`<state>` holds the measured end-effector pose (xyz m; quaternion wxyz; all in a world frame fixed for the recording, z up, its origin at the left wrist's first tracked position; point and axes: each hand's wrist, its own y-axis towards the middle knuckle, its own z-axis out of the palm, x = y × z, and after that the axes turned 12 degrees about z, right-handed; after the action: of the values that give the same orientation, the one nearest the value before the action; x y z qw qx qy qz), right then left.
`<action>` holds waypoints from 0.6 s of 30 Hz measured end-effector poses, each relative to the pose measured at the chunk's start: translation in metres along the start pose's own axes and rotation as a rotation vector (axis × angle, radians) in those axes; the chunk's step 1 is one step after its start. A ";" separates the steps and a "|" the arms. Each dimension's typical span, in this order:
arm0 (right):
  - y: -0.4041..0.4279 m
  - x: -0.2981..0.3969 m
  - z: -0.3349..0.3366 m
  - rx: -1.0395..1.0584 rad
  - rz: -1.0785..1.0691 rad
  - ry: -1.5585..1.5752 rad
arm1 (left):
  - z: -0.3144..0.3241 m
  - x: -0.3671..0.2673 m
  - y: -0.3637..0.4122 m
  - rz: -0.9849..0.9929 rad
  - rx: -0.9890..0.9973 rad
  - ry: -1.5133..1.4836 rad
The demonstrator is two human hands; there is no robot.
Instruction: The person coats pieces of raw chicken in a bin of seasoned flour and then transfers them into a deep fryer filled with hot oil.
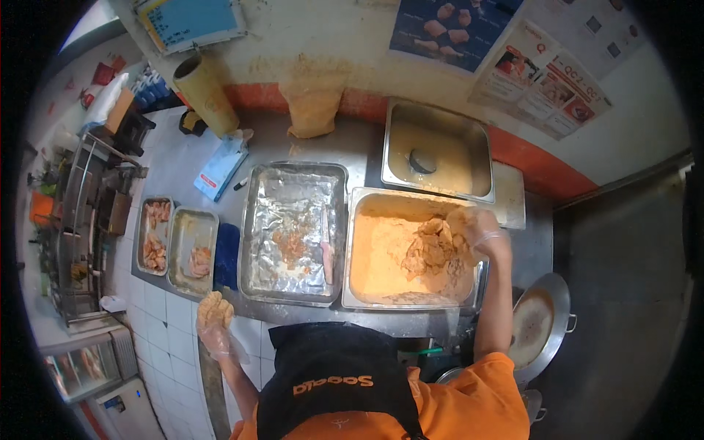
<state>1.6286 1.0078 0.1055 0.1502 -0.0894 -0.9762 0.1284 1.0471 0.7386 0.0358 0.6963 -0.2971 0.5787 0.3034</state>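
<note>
My right hand [479, 226], in a clear plastic glove, is at the right side of a deep steel pan [348, 258] of orange-tinted flour. It is blurred and touches a heap of flour-coated meat pieces [432, 247], likely chicken; whether its fingers grip a piece is unclear. My left hand [214, 322], also gloved, hangs off the table's front edge near the small trays. Its curled fingers are caked with breading, and I cannot see whether anything is inside them. A foil-lined tray [264, 214] with crumbs and a pink-handled knife [326, 247] lies left of the flour pan.
Behind the flour pan stands a steel pan of cloudy liquid [456, 165] with a dark round object [422, 161]. Raw meat lies in two small trays [154, 236] [193, 220] at left. A tall cardboard tube [206, 96] and a blue box [221, 168] stand behind. A wide metal wok [542, 324] is at right.
</note>
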 end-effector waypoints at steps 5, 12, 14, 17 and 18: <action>-0.026 0.023 0.101 0.286 -0.360 -0.374 | -0.004 0.006 0.001 -0.011 0.015 -0.008; -0.059 0.062 0.086 0.512 -0.172 -0.615 | 0.002 -0.006 0.006 0.032 0.032 0.038; -0.051 0.080 0.035 0.464 -0.282 -0.331 | 0.008 -0.012 0.012 0.029 -0.007 0.033; -0.018 0.057 0.000 0.241 -0.068 0.065 | 0.015 -0.018 0.024 0.025 -0.032 0.009; -0.010 0.057 -0.026 0.221 -0.058 0.305 | 0.015 -0.020 0.028 0.020 -0.019 -0.010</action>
<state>1.5818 1.0164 0.1473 0.3090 -0.0626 -0.9242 0.2155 1.0321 0.7664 0.0566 0.6934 -0.2963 0.5751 0.3172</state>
